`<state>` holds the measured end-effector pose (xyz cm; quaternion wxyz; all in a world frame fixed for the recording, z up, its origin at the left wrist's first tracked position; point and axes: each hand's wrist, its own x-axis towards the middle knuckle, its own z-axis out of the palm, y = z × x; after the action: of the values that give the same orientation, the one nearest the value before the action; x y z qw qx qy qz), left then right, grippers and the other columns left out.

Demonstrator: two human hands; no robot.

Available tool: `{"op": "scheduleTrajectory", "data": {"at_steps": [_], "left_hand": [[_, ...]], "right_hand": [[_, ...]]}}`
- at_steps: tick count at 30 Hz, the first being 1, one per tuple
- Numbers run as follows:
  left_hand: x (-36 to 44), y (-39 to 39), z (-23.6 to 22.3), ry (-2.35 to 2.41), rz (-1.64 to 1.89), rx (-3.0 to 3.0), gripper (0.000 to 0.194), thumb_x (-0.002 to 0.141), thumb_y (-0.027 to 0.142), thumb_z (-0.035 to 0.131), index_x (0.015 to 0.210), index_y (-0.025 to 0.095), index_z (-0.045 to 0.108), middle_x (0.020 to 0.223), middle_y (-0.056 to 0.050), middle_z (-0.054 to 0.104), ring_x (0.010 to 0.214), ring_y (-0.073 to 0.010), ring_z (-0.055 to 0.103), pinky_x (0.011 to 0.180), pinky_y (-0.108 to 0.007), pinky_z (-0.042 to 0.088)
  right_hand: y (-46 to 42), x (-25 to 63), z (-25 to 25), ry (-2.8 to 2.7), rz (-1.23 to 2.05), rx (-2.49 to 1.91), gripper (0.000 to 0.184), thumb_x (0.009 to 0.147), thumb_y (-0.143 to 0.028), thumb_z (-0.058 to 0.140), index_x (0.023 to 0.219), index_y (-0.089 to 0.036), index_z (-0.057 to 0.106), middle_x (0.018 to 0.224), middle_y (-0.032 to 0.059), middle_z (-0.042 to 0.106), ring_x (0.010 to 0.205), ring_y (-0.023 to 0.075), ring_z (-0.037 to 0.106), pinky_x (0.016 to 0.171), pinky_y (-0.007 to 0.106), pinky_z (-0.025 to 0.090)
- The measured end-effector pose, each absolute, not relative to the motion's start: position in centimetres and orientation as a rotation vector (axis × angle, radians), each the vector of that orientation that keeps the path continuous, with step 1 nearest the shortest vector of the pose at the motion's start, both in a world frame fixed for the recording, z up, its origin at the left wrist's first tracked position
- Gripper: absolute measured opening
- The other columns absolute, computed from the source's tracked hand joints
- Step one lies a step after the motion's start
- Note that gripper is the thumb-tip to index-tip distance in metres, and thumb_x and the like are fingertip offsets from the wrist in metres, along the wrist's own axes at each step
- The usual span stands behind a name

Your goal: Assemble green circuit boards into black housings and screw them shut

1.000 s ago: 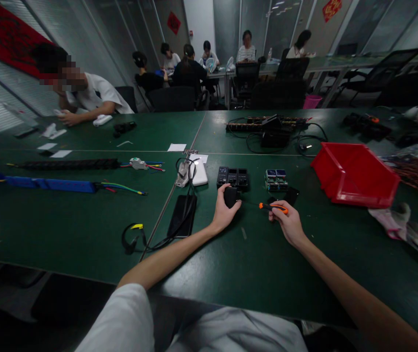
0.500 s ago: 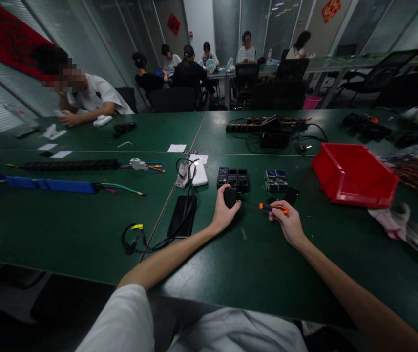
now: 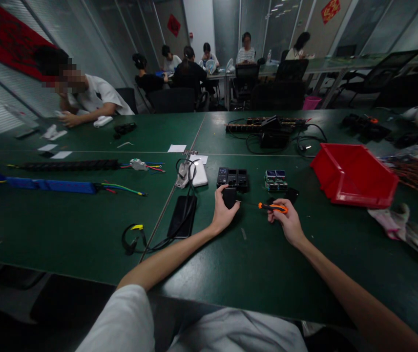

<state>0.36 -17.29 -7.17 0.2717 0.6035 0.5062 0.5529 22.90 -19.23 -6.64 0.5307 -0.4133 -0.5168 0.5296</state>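
My left hand (image 3: 223,213) is closed around a small black box-shaped part (image 3: 228,196) that rests on the green table (image 3: 84,220). An orange-handled screwdriver (image 3: 273,207) lies in the grip of my right hand (image 3: 285,222), its thin shaft pointing left toward the black part. Just behind the part stands a row of black modules (image 3: 233,178), and to their right a small green block with blue tops (image 3: 276,179).
A red bin (image 3: 355,173) sits at the right, with crumpled gloves (image 3: 395,220) nearer me. A black phone (image 3: 182,215), cables and a white adapter (image 3: 194,173) lie to the left. A blue strip with wires (image 3: 51,185) runs along the far left. Other people sit at the tables behind.
Almost nothing has moved. My left hand has shifted the black part slightly; the screwdriver tip stays pointed at it.
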Motion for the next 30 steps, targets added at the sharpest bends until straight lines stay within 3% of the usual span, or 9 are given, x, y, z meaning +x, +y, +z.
{"op": "scheduleTrajectory", "data": {"at_steps": [30], "left_hand": [[0.37, -17.15, -7.49, 1.331, 1.499, 1.656, 0.061, 0.075, 0.021, 0.065, 0.129, 0.024, 0.036, 0.125, -0.008, 0.042, 0.119, -0.0214, 0.043, 0.105, -0.038, 0.034]], "right_hand": [[-18.33, 23.25, -7.0, -1.227, 1.29, -1.135, 0.029, 0.087, -0.046, 0.053, 0.091, -0.017, 0.057, 0.06, 0.001, 0.064, 0.054, 0.0148, 0.06, 0.054, 0.026, 0.045]]}}
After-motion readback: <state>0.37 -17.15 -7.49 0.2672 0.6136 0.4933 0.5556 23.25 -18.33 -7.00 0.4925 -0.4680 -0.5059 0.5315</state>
